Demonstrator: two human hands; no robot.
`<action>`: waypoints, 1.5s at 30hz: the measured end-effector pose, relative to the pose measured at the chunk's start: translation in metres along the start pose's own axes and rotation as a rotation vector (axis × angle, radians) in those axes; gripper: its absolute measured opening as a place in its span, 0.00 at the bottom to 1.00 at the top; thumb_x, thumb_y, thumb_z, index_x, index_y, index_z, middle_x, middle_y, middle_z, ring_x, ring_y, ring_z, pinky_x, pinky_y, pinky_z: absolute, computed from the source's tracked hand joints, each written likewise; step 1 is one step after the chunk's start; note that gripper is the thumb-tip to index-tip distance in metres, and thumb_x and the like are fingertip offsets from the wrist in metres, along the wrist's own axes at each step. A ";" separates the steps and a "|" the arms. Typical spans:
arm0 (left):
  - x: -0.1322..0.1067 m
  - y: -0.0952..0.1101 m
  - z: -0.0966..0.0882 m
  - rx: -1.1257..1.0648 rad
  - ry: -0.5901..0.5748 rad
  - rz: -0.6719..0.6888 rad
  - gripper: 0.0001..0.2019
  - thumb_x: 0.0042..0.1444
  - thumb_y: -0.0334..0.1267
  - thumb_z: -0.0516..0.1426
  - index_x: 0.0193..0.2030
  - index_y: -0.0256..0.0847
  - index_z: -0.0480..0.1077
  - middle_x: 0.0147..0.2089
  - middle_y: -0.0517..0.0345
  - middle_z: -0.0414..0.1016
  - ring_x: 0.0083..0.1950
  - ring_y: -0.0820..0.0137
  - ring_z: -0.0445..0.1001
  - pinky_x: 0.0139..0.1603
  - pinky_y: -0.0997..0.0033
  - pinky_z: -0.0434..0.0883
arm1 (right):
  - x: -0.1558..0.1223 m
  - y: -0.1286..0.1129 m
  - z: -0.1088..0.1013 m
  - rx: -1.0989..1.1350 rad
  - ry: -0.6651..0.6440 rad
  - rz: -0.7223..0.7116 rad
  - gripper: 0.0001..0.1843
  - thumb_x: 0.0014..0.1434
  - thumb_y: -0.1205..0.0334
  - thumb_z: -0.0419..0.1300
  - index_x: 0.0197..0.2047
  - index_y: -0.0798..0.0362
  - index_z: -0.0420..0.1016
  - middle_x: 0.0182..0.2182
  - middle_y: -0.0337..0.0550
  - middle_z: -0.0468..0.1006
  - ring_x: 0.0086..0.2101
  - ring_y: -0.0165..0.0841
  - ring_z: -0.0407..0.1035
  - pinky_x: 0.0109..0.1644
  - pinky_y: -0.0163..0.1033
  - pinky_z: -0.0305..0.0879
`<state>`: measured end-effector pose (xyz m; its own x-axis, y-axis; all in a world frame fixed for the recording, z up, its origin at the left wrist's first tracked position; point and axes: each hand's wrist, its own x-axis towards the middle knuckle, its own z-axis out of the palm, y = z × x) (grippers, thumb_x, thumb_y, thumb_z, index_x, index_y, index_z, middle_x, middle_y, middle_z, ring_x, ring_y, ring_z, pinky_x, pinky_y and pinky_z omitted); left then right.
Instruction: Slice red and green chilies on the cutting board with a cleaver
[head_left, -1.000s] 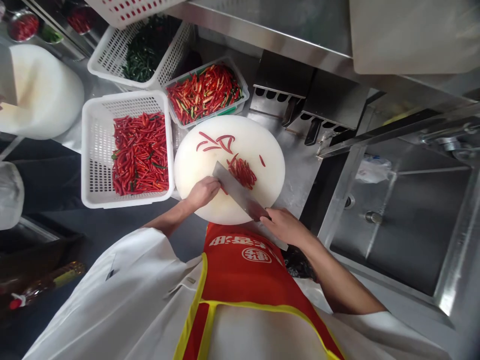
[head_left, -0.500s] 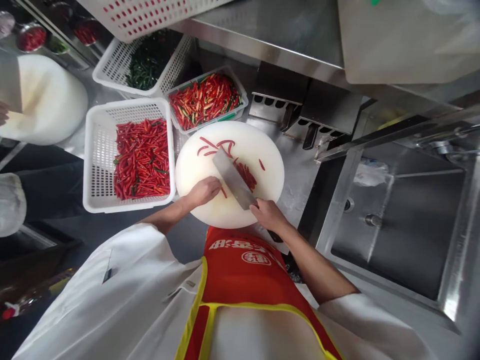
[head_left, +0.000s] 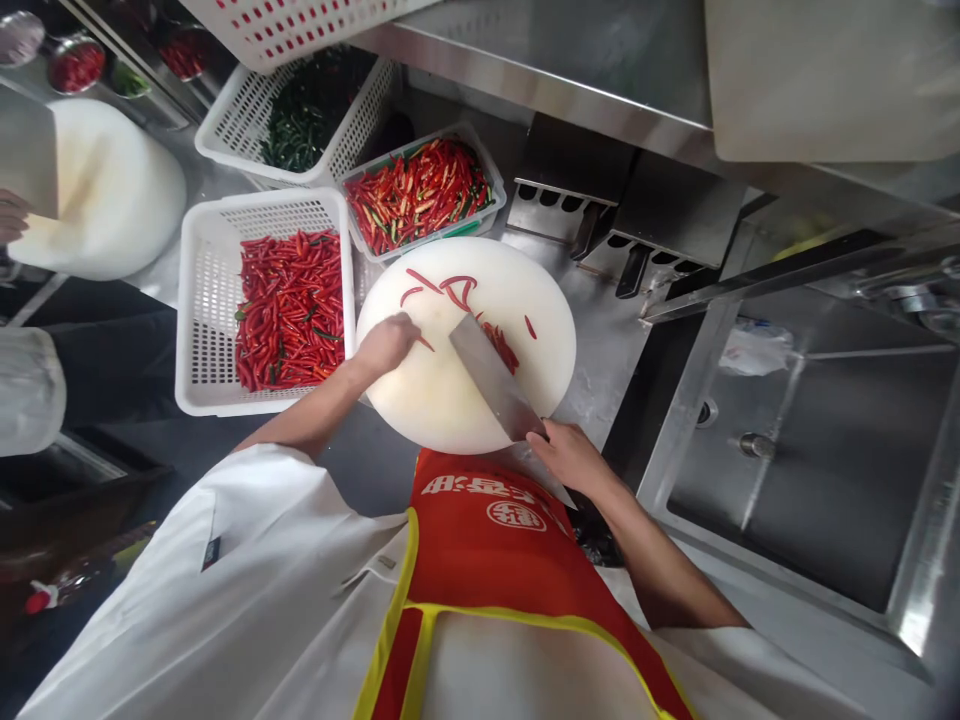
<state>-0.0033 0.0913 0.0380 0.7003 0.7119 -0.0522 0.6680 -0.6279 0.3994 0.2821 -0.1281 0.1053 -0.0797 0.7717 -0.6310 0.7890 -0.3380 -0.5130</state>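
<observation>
A round white cutting board (head_left: 435, 400) lies on the steel counter in front of me. My right hand (head_left: 571, 457) grips the handle of a broad cleaver (head_left: 491, 375), whose blade lies across the board beside a small heap of red chilies (head_left: 501, 345). My left hand (head_left: 386, 343) rests curled on the board's left part, fingertips at a single red chili (head_left: 425, 343). A few more loose chilies (head_left: 442, 285) lie at the board's far edge.
A white basket of red chilies (head_left: 196, 300) stands left of the board, a tub of mixed red and green chilies (head_left: 420, 190) behind it, a basket of green chilies (head_left: 307, 100) farther back. A steel sink (head_left: 810, 460) is at right. Another person's hand and board (head_left: 105, 190) are at far left.
My left hand slid forward along the board's left side. The cleaver drew back toward me and to the right, uncovering the chili heap.
</observation>
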 end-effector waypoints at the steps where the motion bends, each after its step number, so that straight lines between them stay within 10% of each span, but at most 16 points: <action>1: -0.011 0.006 0.005 -0.014 -0.021 0.068 0.12 0.62 0.34 0.51 0.38 0.40 0.77 0.40 0.48 0.73 0.44 0.62 0.74 0.47 0.62 0.72 | 0.002 -0.001 -0.001 -0.005 0.008 0.008 0.15 0.68 0.60 0.48 0.32 0.53 0.69 0.26 0.45 0.77 0.31 0.35 0.72 0.33 0.35 0.54; 12: -0.034 0.042 0.041 -0.098 0.008 0.240 0.14 0.69 0.37 0.46 0.45 0.40 0.73 0.47 0.50 0.75 0.47 0.65 0.73 0.48 0.62 0.74 | -0.018 -0.019 -0.023 -0.169 -0.075 -0.092 0.11 0.68 0.62 0.49 0.35 0.53 0.68 0.35 0.49 0.79 0.38 0.38 0.74 0.36 0.38 0.52; 21: -0.030 0.036 0.041 -0.134 -0.020 0.299 0.15 0.69 0.39 0.45 0.43 0.40 0.73 0.45 0.50 0.75 0.48 0.65 0.73 0.49 0.62 0.74 | 0.047 -0.050 0.007 -0.232 0.050 -0.051 0.13 0.70 0.61 0.47 0.40 0.56 0.71 0.36 0.53 0.80 0.39 0.40 0.73 0.37 0.38 0.53; 26: 0.018 -0.006 0.010 -0.077 0.275 -0.160 0.12 0.65 0.38 0.49 0.44 0.37 0.72 0.43 0.47 0.74 0.44 0.62 0.74 0.48 0.60 0.73 | 0.017 -0.033 0.000 -0.131 0.083 -0.063 0.12 0.69 0.61 0.48 0.36 0.54 0.68 0.32 0.49 0.78 0.36 0.38 0.72 0.36 0.37 0.53; 29: 0.048 -0.029 -0.008 0.011 0.253 -0.366 0.10 0.61 0.33 0.52 0.42 0.35 0.74 0.43 0.44 0.74 0.45 0.58 0.74 0.50 0.57 0.71 | -0.005 -0.023 0.001 -0.097 -0.002 -0.125 0.12 0.68 0.62 0.49 0.33 0.53 0.67 0.31 0.46 0.78 0.35 0.37 0.72 0.36 0.37 0.52; 35: 0.029 -0.012 -0.005 0.043 -0.043 -0.039 0.10 0.58 0.29 0.52 0.36 0.38 0.76 0.39 0.49 0.74 0.42 0.61 0.74 0.45 0.63 0.72 | -0.005 -0.006 -0.001 -0.044 -0.011 -0.021 0.14 0.69 0.60 0.48 0.32 0.52 0.67 0.26 0.44 0.76 0.29 0.34 0.70 0.33 0.36 0.51; 45: -0.024 0.038 0.028 -0.104 -0.048 0.220 0.13 0.67 0.35 0.49 0.41 0.40 0.75 0.44 0.51 0.74 0.46 0.65 0.72 0.49 0.65 0.72 | -0.004 -0.036 -0.030 -0.034 -0.040 -0.040 0.13 0.67 0.62 0.50 0.31 0.53 0.66 0.24 0.43 0.75 0.28 0.33 0.69 0.31 0.36 0.50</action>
<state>0.0122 0.0418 0.0285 0.8391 0.5440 0.0038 0.4701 -0.7286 0.4981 0.2722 -0.1028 0.1434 -0.1352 0.7620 -0.6333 0.8047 -0.2885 -0.5188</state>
